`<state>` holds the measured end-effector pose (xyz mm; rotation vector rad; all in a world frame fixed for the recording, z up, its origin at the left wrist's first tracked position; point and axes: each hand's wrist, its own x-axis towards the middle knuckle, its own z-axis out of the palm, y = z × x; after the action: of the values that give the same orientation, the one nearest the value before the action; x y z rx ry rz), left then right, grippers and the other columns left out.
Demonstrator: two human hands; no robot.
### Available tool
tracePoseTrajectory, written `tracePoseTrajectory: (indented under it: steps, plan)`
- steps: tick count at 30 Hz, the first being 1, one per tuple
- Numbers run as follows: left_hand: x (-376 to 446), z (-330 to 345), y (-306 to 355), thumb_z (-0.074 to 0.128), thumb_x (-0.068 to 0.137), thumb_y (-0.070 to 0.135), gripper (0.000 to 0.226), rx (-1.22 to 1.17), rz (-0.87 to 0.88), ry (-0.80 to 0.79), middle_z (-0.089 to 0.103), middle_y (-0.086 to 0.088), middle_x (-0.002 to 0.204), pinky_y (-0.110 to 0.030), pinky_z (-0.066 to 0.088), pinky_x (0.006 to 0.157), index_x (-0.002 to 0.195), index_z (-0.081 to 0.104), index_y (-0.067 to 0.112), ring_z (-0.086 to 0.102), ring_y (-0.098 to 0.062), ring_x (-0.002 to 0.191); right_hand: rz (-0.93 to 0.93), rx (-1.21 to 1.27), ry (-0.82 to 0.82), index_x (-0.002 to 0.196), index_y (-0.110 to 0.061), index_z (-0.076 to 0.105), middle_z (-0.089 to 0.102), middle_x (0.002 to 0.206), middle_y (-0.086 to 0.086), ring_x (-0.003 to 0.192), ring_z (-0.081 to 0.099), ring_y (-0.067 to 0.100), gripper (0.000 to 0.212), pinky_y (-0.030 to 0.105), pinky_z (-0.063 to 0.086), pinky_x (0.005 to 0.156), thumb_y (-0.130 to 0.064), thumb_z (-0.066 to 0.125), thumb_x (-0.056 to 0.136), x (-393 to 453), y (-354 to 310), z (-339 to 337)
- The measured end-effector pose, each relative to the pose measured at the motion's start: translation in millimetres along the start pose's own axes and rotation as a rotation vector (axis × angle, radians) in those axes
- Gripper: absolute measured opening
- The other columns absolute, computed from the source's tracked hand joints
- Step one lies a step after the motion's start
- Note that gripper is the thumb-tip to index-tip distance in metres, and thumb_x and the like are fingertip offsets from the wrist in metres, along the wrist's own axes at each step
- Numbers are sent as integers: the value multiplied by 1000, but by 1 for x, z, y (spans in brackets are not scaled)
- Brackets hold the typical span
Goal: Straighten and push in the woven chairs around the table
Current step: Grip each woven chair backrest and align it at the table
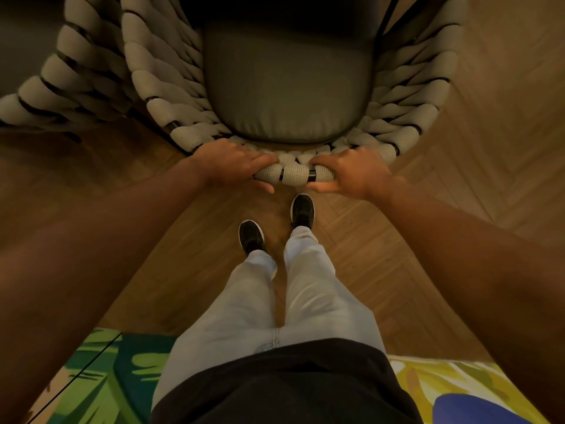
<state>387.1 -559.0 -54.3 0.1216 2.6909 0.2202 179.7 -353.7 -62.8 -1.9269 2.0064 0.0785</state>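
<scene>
straight ahead of our feet, the woven chair faces away, and we grip its top rail with left hand and right hand, fingers curled round it, equally near, so we judge the push runs forward toward the table.

We see the woven chair wrapped in thick knitted fabric cord, matt and ribbed, over a glossy black frame, with a smooth, faintly sheened dark seat cushion. The floor is wood laid in herringbone, satin-finished; the rug looks flat and printed.
</scene>
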Motion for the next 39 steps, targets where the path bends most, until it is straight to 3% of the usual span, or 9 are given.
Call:
tracePoseTrajectory:
  steps: [5,12,16,19,24,31,39]
  plan:
    - [2,-1,-11,8,80,84,96,-15,27,7,55,-8,146,-41,59,78,155,27,27,65,-30,113,25,-11,-39,136,-35,56,73,101,3,82,68,24,88,34,51,65,-92,21,78,8,4,0]
    - [1,-2,-10,10,80,84,96,-30,-63,-19,52,-5,147,-35,53,78,153,31,25,62,-28,117,51,-80,-69,137,-35,51,71,104,5,86,68,26,82,31,40,64,-89,25,81,13,4,5]
    - [-6,-11,4,34,94,72,76,-155,-173,-103,46,-5,152,-44,46,105,154,31,25,49,-26,133,94,-48,-186,148,-27,37,63,127,10,105,64,30,87,40,51,79,-86,27,85,11,-5,-7]
    - [-21,-16,21,43,100,58,64,-281,-240,-41,42,-6,156,-47,32,117,153,32,24,38,-25,143,91,28,-287,156,-20,24,50,146,14,122,56,32,90,45,49,97,-81,29,90,8,-14,-26]
    - [-54,-27,28,37,103,54,66,-297,-365,-17,21,-3,166,-44,12,126,160,20,24,16,-23,154,-64,67,-373,161,-24,12,21,167,7,146,34,29,86,51,33,116,-75,25,94,14,-26,-64]
    - [-112,-28,15,32,103,55,67,-281,-562,96,20,-3,167,-42,6,125,160,18,25,13,-21,154,-205,-4,-342,162,-26,9,14,169,4,151,23,26,87,48,26,120,-77,26,94,60,-50,-106]
    - [-205,19,9,33,103,58,66,-536,-896,194,19,0,167,-40,7,123,159,19,27,13,-19,154,-421,-71,-317,161,-24,13,16,168,8,150,27,28,81,50,25,122,-72,26,98,133,-133,-124]
